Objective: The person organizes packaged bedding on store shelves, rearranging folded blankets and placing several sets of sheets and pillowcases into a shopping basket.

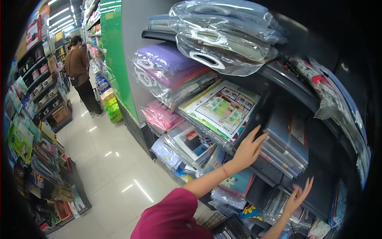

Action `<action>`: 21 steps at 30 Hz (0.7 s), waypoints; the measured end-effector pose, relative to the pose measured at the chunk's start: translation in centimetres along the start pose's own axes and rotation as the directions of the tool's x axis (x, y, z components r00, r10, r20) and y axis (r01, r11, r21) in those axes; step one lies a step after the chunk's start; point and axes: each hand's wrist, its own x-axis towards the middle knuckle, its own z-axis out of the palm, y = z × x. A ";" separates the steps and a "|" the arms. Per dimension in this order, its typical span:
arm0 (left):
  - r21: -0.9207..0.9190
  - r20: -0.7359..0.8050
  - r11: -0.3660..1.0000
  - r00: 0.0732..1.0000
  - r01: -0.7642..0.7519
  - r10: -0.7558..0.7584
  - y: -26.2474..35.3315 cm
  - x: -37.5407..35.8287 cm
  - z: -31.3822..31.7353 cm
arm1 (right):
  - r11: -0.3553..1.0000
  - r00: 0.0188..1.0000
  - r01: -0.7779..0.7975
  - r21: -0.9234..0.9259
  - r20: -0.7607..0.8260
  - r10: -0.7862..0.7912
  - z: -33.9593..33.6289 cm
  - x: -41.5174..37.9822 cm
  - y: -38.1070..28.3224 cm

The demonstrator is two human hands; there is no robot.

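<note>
My left hand (248, 149), at the end of a dark red sleeve, has its fingers spread at the left edge of a stack of flat plastic-wrapped packages (284, 147) on a dark shelf. Nothing is gripped in it. Lower right, my right hand (296, 197) is raised below that stack with its fingers apart, slightly blurred and holding nothing. Left of the stack lies a pile topped by a wrapped package with a colourful printed sheet (230, 107).
Clear bags with white handles (223, 36) fill the upper shelf, above purple packages (165, 57). A black basket (230, 229) is at the bottom. A person (77, 65) stands in the tiled aisle (115, 167); stocked shelves (41, 87) line the left.
</note>
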 end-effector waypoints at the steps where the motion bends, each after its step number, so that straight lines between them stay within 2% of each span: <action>1: 0.000 -0.011 1.000 1.000 -0.005 0.005 0.4 -1.5 -1.0 | 0.997 0.999 0.000 -0.078 -0.037 -0.003 -2.6 -2.6 2.2; 2: -0.005 0.000 1.000 1.000 0.020 -0.020 0.8 -3.4 -2.1 | 0.989 0.997 0.017 -0.149 -0.075 -0.029 -5.5 -5.6 4.6; 3: -0.054 -0.008 0.994 0.995 0.095 -0.096 1.4 -5.5 -2.7 | 0.958 0.994 -0.056 -0.282 -0.109 0.026 -8.7 -9.5 5.8; 4: 0.009 0.010 0.993 0.993 0.121 -0.121 2.1 -7.4 -3.6 | 0.905 0.986 -0.133 -0.405 -0.143 0.081 -12.0 -13.2 7.0; 6: 0.099 0.051 0.977 0.980 0.186 -0.192 2.9 -11.9 -4.1 | 0.612 0.900 -0.431 -0.663 -0.271 0.341 -18.2 -21.0 5.7; 8: 0.119 0.105 0.963 0.961 0.244 -0.256 3.3 -16.4 -3.7 | 0.662 0.813 -0.582 -0.472 -0.354 0.462 -21.5 -24.8 2.0; 11: 0.152 0.280 0.951 0.911 0.270 -0.303 4.7 -20.2 -1.5 | 0.561 0.645 -0.753 -0.345 -0.558 0.522 -25.3 -33.2 3.2; 12: 0.179 0.333 0.945 0.887 0.274 -0.320 5.6 -20.8 -1.0 | 0.554 0.613 -0.778 -0.296 -0.552 0.565 -26.6 -35.9 4.2; 14: 0.028 0.402 0.978 0.893 0.208 -0.201 7.7 -20.7 1.6 | 0.542 0.558 -0.816 -0.202 -0.519 0.647 -28.5 -39.8 6.6; 16: -0.110 0.489 0.980 0.867 0.168 -0.094 10.2 -19.8 4.5 | 0.614 0.598 -0.769 -0.179 -0.540 0.592 -28.3 -40.4 6.5; 17: -0.181 0.534 0.971 0.845 0.158 -0.038 11.5 -19.3 6.0 | 0.629 0.614 -0.756 -0.178 -0.523 0.590 -27.0 -37.9 4.6; 19: -0.330 0.612 0.903 0.790 0.276 -0.018 14.5 -19.4 8.4 | 0.662 0.640 -0.729 -0.174 -0.514 0.571 -25.6 -35.3 2.7; 21: -0.424 0.546 0.906 0.802 0.016 0.241 17.5 -18.2 9.6 | 0.703 0.671 -0.689 -0.176 -0.523 0.526 -24.6 -34.2 2.6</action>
